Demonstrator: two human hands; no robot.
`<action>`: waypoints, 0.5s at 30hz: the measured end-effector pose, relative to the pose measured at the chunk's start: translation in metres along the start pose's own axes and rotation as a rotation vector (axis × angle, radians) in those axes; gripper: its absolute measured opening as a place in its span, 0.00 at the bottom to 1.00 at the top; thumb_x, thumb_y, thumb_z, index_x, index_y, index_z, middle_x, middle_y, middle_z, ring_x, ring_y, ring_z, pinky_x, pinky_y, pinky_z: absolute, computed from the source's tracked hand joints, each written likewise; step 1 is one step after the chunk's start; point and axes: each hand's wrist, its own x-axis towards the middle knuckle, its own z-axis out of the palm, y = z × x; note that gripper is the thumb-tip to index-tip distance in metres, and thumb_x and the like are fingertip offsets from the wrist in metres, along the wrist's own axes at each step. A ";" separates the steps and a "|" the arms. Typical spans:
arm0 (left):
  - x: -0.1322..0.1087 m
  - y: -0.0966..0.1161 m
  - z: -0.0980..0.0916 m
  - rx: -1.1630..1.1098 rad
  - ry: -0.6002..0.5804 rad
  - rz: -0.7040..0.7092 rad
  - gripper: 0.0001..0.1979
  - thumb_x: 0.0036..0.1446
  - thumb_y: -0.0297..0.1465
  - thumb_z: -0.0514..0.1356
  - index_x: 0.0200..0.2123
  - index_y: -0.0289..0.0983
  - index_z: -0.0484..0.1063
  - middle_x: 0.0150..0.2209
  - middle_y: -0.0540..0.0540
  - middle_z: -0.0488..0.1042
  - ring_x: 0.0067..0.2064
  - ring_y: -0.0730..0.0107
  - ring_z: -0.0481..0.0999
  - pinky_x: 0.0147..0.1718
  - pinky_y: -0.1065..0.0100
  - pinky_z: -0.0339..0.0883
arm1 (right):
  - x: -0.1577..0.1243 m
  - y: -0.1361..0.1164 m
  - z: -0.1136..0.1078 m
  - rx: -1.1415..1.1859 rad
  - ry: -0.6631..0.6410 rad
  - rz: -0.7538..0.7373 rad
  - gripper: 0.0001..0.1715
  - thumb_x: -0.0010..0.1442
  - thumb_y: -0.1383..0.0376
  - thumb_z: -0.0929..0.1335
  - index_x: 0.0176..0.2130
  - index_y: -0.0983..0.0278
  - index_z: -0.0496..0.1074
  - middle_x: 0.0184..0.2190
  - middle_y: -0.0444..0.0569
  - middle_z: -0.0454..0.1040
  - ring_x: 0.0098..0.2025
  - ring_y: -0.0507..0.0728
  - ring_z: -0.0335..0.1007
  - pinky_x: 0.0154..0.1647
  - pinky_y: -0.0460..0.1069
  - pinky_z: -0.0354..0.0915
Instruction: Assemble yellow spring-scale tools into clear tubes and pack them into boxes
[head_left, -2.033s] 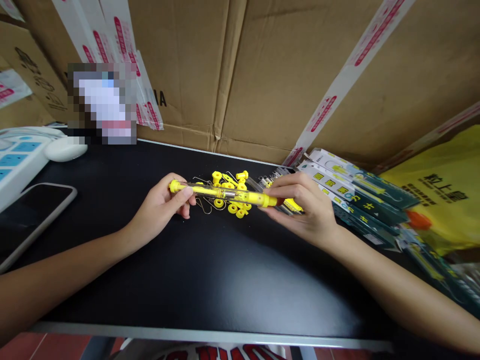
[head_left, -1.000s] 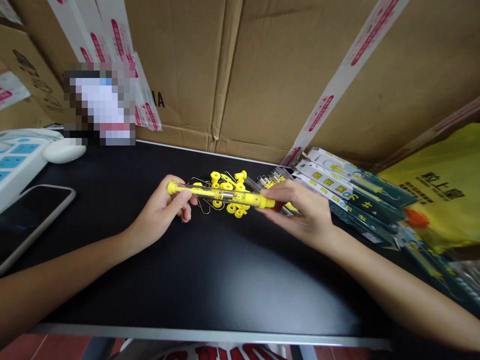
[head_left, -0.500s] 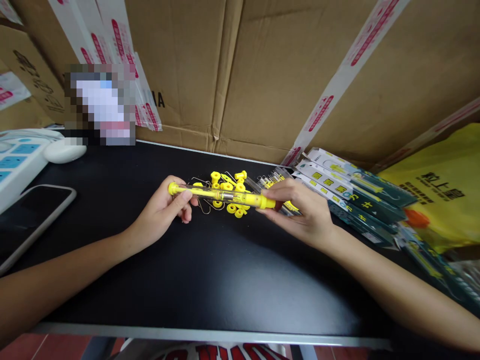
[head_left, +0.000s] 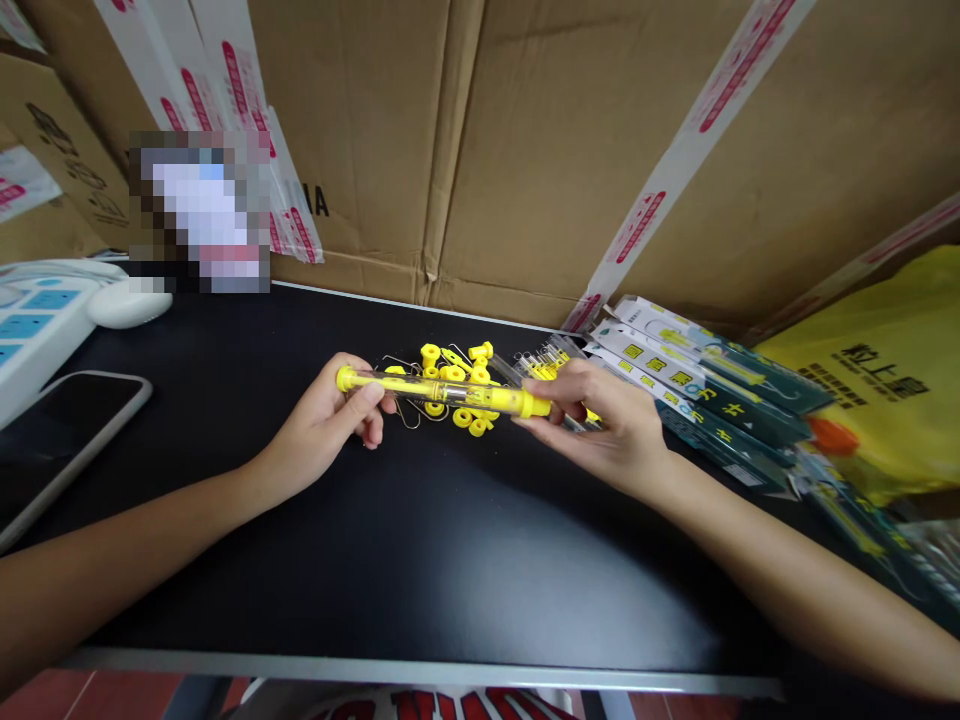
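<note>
A clear tubular spring scale [head_left: 420,388] with yellow ends and a yellow inner part lies level between my hands, just above the black table. My left hand [head_left: 328,418] is closed on its left end, thumb along the tube. At the other end, the thumb and fingers of my right hand [head_left: 611,415] pinch around the yellow cap [head_left: 534,405]. Behind the tube is a loose pile of small yellow plastic caps [head_left: 454,373], partly covered by it. Bent wire hooks [head_left: 409,415] lie among them. Several clear tubes with yellow inserts [head_left: 546,362] sit behind my right hand, partly hidden.
Printed boxes [head_left: 705,385] are stacked on the right beside a yellow bag [head_left: 877,370]. On the left are a phone [head_left: 64,440], a white power strip [head_left: 37,320] and a white rounded object [head_left: 129,302]. Large taped cartons [head_left: 360,130] stand along the table's back edge.
The fingers of my right hand have shifted slightly around the yellow cap. My left hand and the spring scale stay in almost the same place.
</note>
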 end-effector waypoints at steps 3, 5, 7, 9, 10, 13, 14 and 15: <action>0.000 0.000 0.000 0.000 -0.005 -0.002 0.14 0.60 0.41 0.58 0.37 0.38 0.58 0.31 0.52 0.72 0.23 0.78 0.72 0.23 0.72 0.69 | 0.004 -0.001 -0.003 -0.079 0.017 -0.043 0.15 0.57 0.67 0.72 0.45 0.58 0.70 0.34 0.48 0.73 0.31 0.55 0.70 0.29 0.51 0.68; 0.000 0.000 0.000 -0.005 -0.009 -0.004 0.14 0.60 0.41 0.58 0.38 0.38 0.58 0.31 0.52 0.72 0.23 0.77 0.72 0.23 0.72 0.69 | 0.006 -0.001 -0.004 -0.077 0.006 -0.068 0.15 0.57 0.68 0.71 0.45 0.58 0.69 0.37 0.49 0.74 0.36 0.56 0.73 0.33 0.52 0.70; 0.000 0.000 0.000 -0.009 -0.005 -0.005 0.14 0.60 0.41 0.58 0.37 0.38 0.58 0.31 0.52 0.72 0.24 0.77 0.72 0.23 0.72 0.69 | 0.006 -0.001 -0.003 -0.045 -0.006 -0.101 0.16 0.58 0.70 0.71 0.46 0.58 0.68 0.38 0.50 0.75 0.38 0.57 0.74 0.35 0.53 0.72; 0.000 0.001 0.001 -0.006 0.007 -0.005 0.14 0.60 0.41 0.58 0.37 0.38 0.58 0.31 0.52 0.71 0.23 0.78 0.72 0.22 0.72 0.69 | 0.007 -0.001 -0.002 -0.031 0.002 -0.128 0.17 0.57 0.71 0.71 0.46 0.58 0.68 0.38 0.50 0.75 0.39 0.57 0.75 0.36 0.53 0.72; 0.000 0.001 0.001 -0.002 0.012 -0.006 0.14 0.60 0.40 0.58 0.37 0.38 0.58 0.31 0.52 0.71 0.23 0.78 0.72 0.22 0.72 0.69 | 0.007 -0.001 -0.002 -0.033 0.008 -0.137 0.17 0.57 0.71 0.71 0.46 0.59 0.68 0.37 0.50 0.75 0.39 0.58 0.75 0.36 0.54 0.72; 0.000 0.001 0.001 0.013 0.021 -0.003 0.13 0.60 0.40 0.58 0.37 0.38 0.59 0.30 0.52 0.71 0.23 0.78 0.72 0.22 0.73 0.68 | 0.007 0.000 -0.001 -0.047 0.019 -0.143 0.20 0.56 0.72 0.71 0.48 0.58 0.68 0.38 0.51 0.75 0.39 0.58 0.74 0.36 0.54 0.72; 0.000 0.001 0.001 0.017 0.021 0.000 0.13 0.60 0.40 0.58 0.38 0.38 0.59 0.30 0.52 0.72 0.23 0.78 0.72 0.22 0.73 0.68 | 0.006 0.000 -0.002 -0.061 0.024 -0.137 0.21 0.56 0.72 0.72 0.48 0.58 0.68 0.38 0.51 0.74 0.38 0.58 0.74 0.35 0.54 0.72; 0.000 0.001 0.001 0.019 0.019 0.004 0.13 0.60 0.40 0.58 0.38 0.37 0.59 0.30 0.52 0.72 0.23 0.78 0.72 0.22 0.73 0.68 | 0.006 0.000 -0.002 -0.084 0.033 -0.129 0.21 0.56 0.71 0.72 0.48 0.57 0.68 0.39 0.51 0.74 0.38 0.58 0.73 0.34 0.54 0.71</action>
